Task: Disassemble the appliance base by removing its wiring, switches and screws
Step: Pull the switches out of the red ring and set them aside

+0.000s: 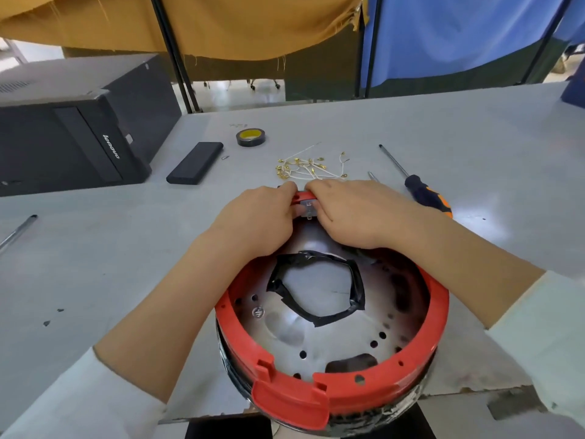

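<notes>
At the far left edge of the frame I see a thin metal rod (17, 231) lying on the grey table (126, 248). Above it, in the upper left, a black computer case (72, 128) lies on its side, and just right of that sits a flat black box (195, 162) with a tiny screw bit (225, 157) beside its upper corner. A roll of black tape (250, 137) with a yellow core lies further up, near the centre top of the table.

In the middle, my left hand (262, 217) and right hand (351, 213) are close together at the far rim of the appliance base (332, 340), a round red-rimmed shell with a shiny metal floor that fills the lower centre of the frame. Both hands curl their fingers over the red rim and pinch a small metal switch (307, 210) held between them (only a sliver of it shows between the fingers). A loop of black tape ring (316, 288) sticks to the metal floor inside the base.

Just above the hands lies a loose heap of white wires (308, 167) with brass ends, well clear of the base. To the right, a long screwdriver (418, 188) with a black and orange handle lies slanted on the table, near my right wrist.
</notes>
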`<state>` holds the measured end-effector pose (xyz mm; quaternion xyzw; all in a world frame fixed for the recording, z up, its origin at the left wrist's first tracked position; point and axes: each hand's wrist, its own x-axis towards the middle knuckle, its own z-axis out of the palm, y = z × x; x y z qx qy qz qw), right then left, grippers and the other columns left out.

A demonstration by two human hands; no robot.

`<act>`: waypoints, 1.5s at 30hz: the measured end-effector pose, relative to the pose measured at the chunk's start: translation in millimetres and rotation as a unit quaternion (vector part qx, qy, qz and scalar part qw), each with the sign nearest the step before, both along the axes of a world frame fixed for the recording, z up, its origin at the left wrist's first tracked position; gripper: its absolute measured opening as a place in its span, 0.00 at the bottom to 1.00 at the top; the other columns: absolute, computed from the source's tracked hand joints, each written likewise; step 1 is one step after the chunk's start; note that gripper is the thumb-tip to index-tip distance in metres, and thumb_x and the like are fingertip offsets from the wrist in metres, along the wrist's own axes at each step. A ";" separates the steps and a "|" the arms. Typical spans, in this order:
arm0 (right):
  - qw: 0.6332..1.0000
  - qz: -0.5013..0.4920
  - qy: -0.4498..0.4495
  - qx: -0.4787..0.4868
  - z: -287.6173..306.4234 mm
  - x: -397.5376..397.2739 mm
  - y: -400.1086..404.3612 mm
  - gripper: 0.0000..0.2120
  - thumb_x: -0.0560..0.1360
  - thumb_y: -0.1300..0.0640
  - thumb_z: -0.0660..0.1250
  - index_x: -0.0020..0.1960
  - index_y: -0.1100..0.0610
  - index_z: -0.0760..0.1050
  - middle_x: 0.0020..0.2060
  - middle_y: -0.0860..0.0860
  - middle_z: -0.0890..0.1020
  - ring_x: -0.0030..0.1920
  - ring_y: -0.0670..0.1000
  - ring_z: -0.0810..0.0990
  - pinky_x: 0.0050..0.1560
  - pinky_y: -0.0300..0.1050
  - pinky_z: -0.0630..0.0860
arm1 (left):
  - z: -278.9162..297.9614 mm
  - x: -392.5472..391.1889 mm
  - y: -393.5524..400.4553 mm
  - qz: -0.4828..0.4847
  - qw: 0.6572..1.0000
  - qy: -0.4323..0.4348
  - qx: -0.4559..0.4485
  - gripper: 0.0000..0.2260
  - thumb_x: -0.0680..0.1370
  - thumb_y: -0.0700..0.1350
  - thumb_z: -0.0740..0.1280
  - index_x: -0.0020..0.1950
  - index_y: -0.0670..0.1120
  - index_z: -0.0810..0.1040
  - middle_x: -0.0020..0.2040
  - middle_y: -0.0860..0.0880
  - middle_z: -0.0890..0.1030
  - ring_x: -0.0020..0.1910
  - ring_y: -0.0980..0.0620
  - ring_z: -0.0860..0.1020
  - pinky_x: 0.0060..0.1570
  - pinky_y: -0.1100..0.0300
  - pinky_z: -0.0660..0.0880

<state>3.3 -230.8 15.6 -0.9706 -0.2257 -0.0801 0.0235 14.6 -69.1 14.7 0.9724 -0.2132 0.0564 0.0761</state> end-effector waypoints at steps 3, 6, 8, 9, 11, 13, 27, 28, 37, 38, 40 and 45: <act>1.000 -0.006 -0.006 0.003 -1.8 2.7 -0.2 0.11 0.80 0.51 0.50 0.57 0.53 0.66 0.57 0.52 0.76 0.52 0.58 0.76 0.42 0.49 0.64 | 0.1 -0.3 -1.4 0.009 0.999 -0.023 0.021 0.07 0.80 0.52 0.55 0.48 0.49 0.65 0.51 0.40 0.78 0.47 0.38 0.75 0.38 0.54 0.63; 1.000 0.001 -0.004 0.012 -1.4 2.9 -0.7 0.11 0.79 0.50 0.50 0.55 0.53 0.66 0.56 0.52 0.76 0.51 0.58 0.76 0.43 0.49 0.66 | -0.3 -1.3 -1.3 0.009 0.999 -0.028 0.026 0.09 0.80 0.53 0.54 0.53 0.49 0.67 0.51 0.42 0.78 0.48 0.39 0.75 0.39 0.54 0.63; 1.000 0.005 0.002 0.013 0.0 1.2 -1.6 0.10 0.78 0.50 0.51 0.54 0.53 0.65 0.56 0.53 0.75 0.52 0.58 0.76 0.44 0.49 0.67 | 0.0 -2.0 -0.4 -0.006 1.000 -0.023 0.020 0.09 0.81 0.51 0.55 0.55 0.48 0.67 0.54 0.43 0.78 0.50 0.39 0.76 0.40 0.54 0.64; 1.000 0.007 0.003 0.010 0.3 0.2 -1.5 0.10 0.78 0.51 0.51 0.56 0.53 0.65 0.57 0.53 0.75 0.52 0.58 0.76 0.45 0.50 0.67 | 0.2 -3.2 -0.1 -0.019 0.999 -0.022 0.022 0.09 0.81 0.50 0.55 0.57 0.47 0.67 0.56 0.44 0.77 0.51 0.39 0.76 0.42 0.53 0.66; 1.000 0.005 0.002 -0.004 0.8 -1.4 -1.0 0.13 0.79 0.52 0.52 0.61 0.54 0.65 0.59 0.53 0.74 0.55 0.58 0.76 0.46 0.49 0.67 | -1.5 -6.3 0.9 -0.046 0.998 -0.030 0.042 0.14 0.81 0.49 0.55 0.65 0.48 0.65 0.62 0.46 0.74 0.54 0.39 0.76 0.46 0.51 0.69; 1.000 0.002 -0.003 -0.019 1.3 -1.8 -0.6 0.13 0.79 0.52 0.52 0.61 0.55 0.64 0.59 0.54 0.74 0.54 0.58 0.76 0.45 0.49 0.66 | -2.3 -6.2 1.9 -0.052 0.996 -0.041 0.067 0.15 0.80 0.49 0.55 0.66 0.47 0.64 0.62 0.46 0.74 0.54 0.39 0.76 0.45 0.51 0.70; 0.996 0.018 -0.074 -0.051 -6.2 2.6 -1.0 0.11 0.78 0.52 0.54 0.57 0.57 0.64 0.53 0.54 0.75 0.47 0.59 0.77 0.36 0.47 0.60 | 0.9 1.8 -4.9 -0.029 0.997 -0.050 0.049 0.09 0.74 0.39 0.58 0.46 0.47 0.58 0.44 0.44 0.77 0.34 0.44 0.63 0.30 0.53 0.55; 0.995 0.019 -0.079 -0.051 -6.1 2.3 -1.2 0.11 0.78 0.52 0.54 0.57 0.57 0.64 0.52 0.54 0.75 0.46 0.59 0.77 0.36 0.47 0.59 | 1.8 1.1 -6.0 -0.028 0.997 -0.052 0.053 0.09 0.74 0.39 0.58 0.46 0.47 0.58 0.43 0.45 0.76 0.33 0.45 0.62 0.29 0.53 0.53; 0.996 0.016 -0.073 -0.040 -7.1 2.7 -0.4 0.11 0.77 0.52 0.54 0.56 0.56 0.64 0.52 0.54 0.75 0.46 0.59 0.77 0.37 0.47 0.62 | 4.2 -2.7 -7.5 -0.014 0.997 -0.044 0.062 0.09 0.73 0.38 0.57 0.47 0.47 0.57 0.43 0.45 0.75 0.34 0.44 0.63 0.28 0.54 0.55; 0.997 0.017 -0.064 -0.035 -6.3 2.7 -0.6 0.10 0.77 0.52 0.54 0.55 0.56 0.64 0.51 0.54 0.75 0.46 0.59 0.77 0.37 0.48 0.62 | 3.7 -1.9 -6.2 -0.020 0.998 -0.032 0.048 0.08 0.74 0.38 0.57 0.47 0.47 0.58 0.44 0.44 0.76 0.35 0.44 0.64 0.31 0.54 0.57; 0.999 0.016 -0.046 -0.022 -4.3 2.4 -0.8 0.10 0.77 0.53 0.53 0.54 0.56 0.64 0.51 0.54 0.75 0.46 0.59 0.77 0.38 0.48 0.63 | 2.5 0.9 -3.1 -0.034 0.999 -0.003 0.020 0.07 0.76 0.39 0.57 0.47 0.46 0.59 0.47 0.43 0.77 0.36 0.44 0.66 0.35 0.55 0.61; 0.999 0.011 -0.044 -0.031 -4.3 1.5 -0.6 0.11 0.77 0.52 0.52 0.55 0.56 0.64 0.52 0.54 0.75 0.48 0.59 0.77 0.39 0.48 0.63 | -0.6 4.3 -1.1 -0.042 0.999 -0.001 -0.003 0.06 0.78 0.42 0.57 0.46 0.47 0.59 0.45 0.43 0.77 0.37 0.44 0.66 0.37 0.55 0.61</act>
